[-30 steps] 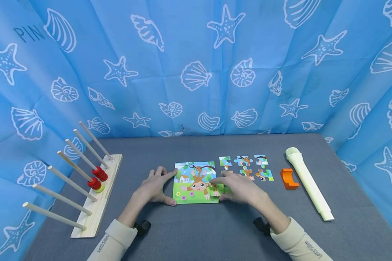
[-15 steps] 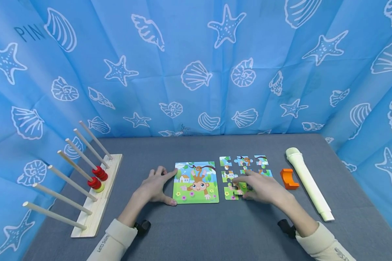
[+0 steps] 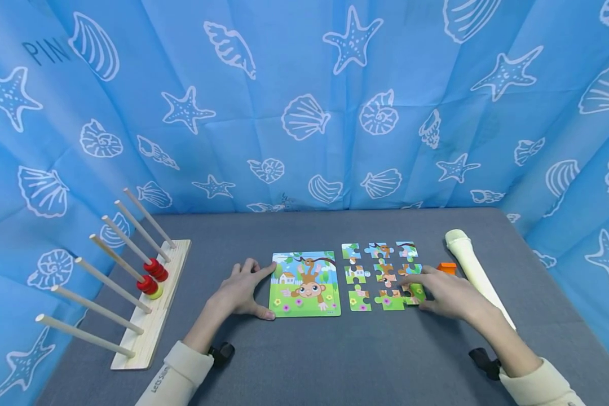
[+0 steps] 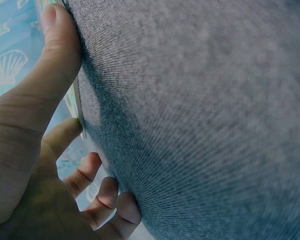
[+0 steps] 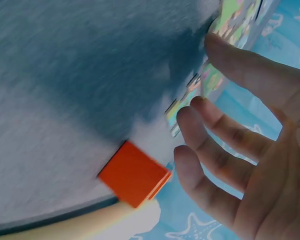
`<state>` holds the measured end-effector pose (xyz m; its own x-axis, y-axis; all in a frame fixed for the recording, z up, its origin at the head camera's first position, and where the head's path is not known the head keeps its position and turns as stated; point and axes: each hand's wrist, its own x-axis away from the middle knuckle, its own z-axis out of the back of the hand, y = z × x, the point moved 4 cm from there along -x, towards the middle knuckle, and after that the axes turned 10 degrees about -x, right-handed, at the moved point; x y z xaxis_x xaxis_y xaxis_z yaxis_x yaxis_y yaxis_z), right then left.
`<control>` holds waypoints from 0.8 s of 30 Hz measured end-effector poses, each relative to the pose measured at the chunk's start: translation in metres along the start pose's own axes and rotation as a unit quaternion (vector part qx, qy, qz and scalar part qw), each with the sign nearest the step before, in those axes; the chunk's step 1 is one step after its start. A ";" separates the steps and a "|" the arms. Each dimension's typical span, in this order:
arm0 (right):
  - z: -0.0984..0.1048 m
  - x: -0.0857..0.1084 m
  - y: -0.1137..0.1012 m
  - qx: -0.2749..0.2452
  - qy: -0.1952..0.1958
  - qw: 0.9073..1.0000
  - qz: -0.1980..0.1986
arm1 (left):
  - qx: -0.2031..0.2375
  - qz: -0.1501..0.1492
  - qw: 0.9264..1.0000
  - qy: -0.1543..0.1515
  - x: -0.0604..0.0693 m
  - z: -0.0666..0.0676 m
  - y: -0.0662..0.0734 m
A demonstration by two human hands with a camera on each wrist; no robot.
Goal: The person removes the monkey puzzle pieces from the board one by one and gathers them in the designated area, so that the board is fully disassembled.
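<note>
My left hand [image 3: 241, 290] rests at the left edge of a square monkey picture board [image 3: 304, 287], thumb and index finger spread and touching it. In the left wrist view the other fingers of the left hand [image 4: 55, 150] bend loosely. Over at the right, my right hand [image 3: 449, 293] pinches a green jigsaw piece [image 3: 417, 292] between thumb and index finger, at the lower right corner of several laid-out jigsaw pieces [image 3: 356, 274]. The right wrist view shows this piece [image 5: 211, 80] tilted beside the thumb; the fingers hide part of it in the head view.
An orange curved block [image 3: 446, 268] lies just behind the right hand, partly covered by it. Beside it is a cream toy microphone [image 3: 474, 268]. On the left stands a wooden peg rack [image 3: 154, 316] with red and yellow rings. A blue patterned curtain [image 3: 304, 158] closes off the back.
My right hand has carried the jigsaw piece from the board's lower right corner rightward across the loose pieces to their right column. The left hand and the board have stayed put.
</note>
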<state>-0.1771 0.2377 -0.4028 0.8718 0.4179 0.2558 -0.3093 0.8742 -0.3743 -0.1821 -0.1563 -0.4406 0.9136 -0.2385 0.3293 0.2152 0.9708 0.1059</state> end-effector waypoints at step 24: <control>-0.009 0.004 0.013 -0.011 -0.008 0.999 -0.037 | 0.001 -0.001 1.000 0.002 0.000 -0.001 0.000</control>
<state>-0.1742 0.2487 -0.4144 0.8858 0.3567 0.2968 -0.2358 0.8968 -0.3743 -0.1821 -0.1559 -0.4414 0.9147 -0.2406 0.3248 0.2166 0.9702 0.1087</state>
